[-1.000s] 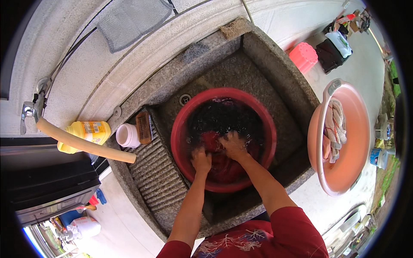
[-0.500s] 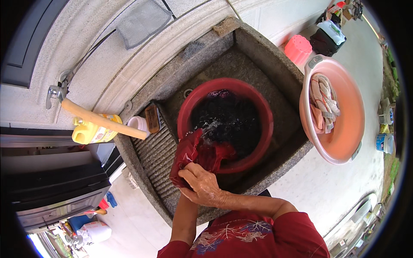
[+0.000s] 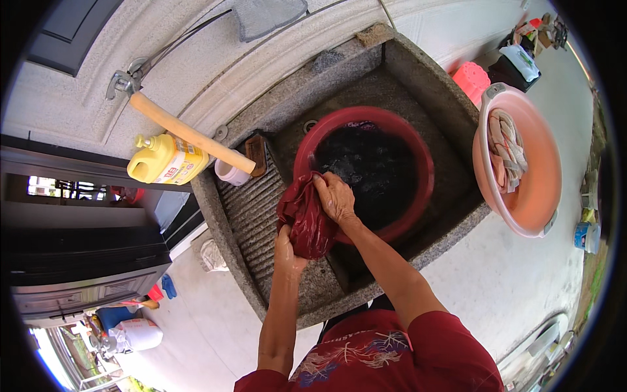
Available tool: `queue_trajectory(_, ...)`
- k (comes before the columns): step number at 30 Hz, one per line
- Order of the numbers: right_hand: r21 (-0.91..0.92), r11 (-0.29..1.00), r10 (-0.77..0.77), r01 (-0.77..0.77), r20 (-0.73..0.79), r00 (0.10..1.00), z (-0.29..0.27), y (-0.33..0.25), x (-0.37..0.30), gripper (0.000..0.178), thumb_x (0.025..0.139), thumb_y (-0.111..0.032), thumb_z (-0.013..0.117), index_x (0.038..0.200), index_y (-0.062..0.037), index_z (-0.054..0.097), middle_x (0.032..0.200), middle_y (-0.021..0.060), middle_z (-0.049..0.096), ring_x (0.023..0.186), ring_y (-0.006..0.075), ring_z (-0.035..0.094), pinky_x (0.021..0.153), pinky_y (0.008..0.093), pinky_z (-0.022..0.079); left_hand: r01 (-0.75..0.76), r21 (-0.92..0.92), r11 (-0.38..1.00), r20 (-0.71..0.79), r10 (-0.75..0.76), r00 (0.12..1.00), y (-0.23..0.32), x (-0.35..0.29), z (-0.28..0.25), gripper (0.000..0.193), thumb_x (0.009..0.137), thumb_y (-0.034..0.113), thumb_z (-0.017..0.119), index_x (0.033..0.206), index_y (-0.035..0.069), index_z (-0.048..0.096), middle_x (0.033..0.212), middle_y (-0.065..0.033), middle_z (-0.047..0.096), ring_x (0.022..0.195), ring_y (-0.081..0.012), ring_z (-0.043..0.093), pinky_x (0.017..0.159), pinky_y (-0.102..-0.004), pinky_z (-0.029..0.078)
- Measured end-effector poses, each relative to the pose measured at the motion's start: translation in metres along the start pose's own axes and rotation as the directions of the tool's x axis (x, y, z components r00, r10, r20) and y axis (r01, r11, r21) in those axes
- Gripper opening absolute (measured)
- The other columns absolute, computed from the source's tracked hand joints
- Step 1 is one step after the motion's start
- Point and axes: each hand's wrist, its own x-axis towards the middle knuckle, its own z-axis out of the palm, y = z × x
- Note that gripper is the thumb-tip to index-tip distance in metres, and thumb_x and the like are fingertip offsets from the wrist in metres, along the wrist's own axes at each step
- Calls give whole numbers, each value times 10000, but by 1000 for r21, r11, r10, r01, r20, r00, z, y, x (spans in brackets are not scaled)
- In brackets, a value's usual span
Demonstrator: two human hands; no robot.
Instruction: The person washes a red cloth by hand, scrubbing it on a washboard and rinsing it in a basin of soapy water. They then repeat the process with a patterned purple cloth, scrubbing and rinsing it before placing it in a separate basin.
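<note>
A wet, dark red cloth (image 3: 311, 227) is bunched between my two hands, above the ridged washboard (image 3: 251, 219) and the near left rim of a red basin (image 3: 426, 186). My left hand (image 3: 288, 252) holds its lower left side, the fingers partly hidden behind the fabric. My right hand (image 3: 336, 198) is closed on its upper right part, fingers bent over the folds. Dark water (image 3: 369, 166) fills much of the basin, and something dark with a purple patch shows near its far side. The basin stands inside a stone sink (image 3: 418, 72).
A wooden brush (image 3: 257, 153) and a white tub (image 3: 231, 172) sit atop the washboard. Over them reaches a beige hose (image 3: 189, 134) from the tap (image 3: 122, 83). A yellow pump jug (image 3: 166, 160) stands to the left. On the right, a pink basin (image 3: 552, 147) holds pale cloths (image 3: 507, 147).
The cloth has been lifted out of the water and gathered into a bundle. My right hand has moved up and right, apart from the left. The whole view has shifted somewhat.
</note>
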Motion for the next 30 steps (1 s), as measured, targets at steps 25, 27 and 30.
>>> queue_trajectory(25, -400, 871, -392, 287, -212, 895, 127, -29, -21, 285, 801, -359, 598, 956, -122, 631, 1084, 127, 470, 1041, 305, 420, 823, 499, 355, -24, 949, -314, 272, 778, 567, 30, 57, -96, 257, 899, 320, 516, 1022, 117, 613, 1158, -82, 480, 1095, -293, 389, 914, -466, 314)
queue_trajectory(27, -319, 933, -186, 165, -34, 982, 103, -25, -47, 334, 782, -368, 607, 1019, -134, 632, 1115, 152, 452, 1042, 334, 402, 861, 483, 333, -238, 961, -141, 264, 718, 643, 11, 29, -108, 258, 909, 287, 486, 958, 95, 650, 1111, -120, 527, 1077, -297, 410, 912, -486, 313)
queue_trajectory(30, -113, 886, -456, 450, -32, 889, 78, -2, -97, 277, 769, -300, 575, 968, -112, 618, 1059, 124, 492, 990, 304, 440, 845, 453, 311, -417, 899, -132, 365, 753, 548, -17, -9, -117, 255, 889, 271, 495, 898, 62, 641, 1004, -116, 579, 962, -287, 468, 874, -442, 347)
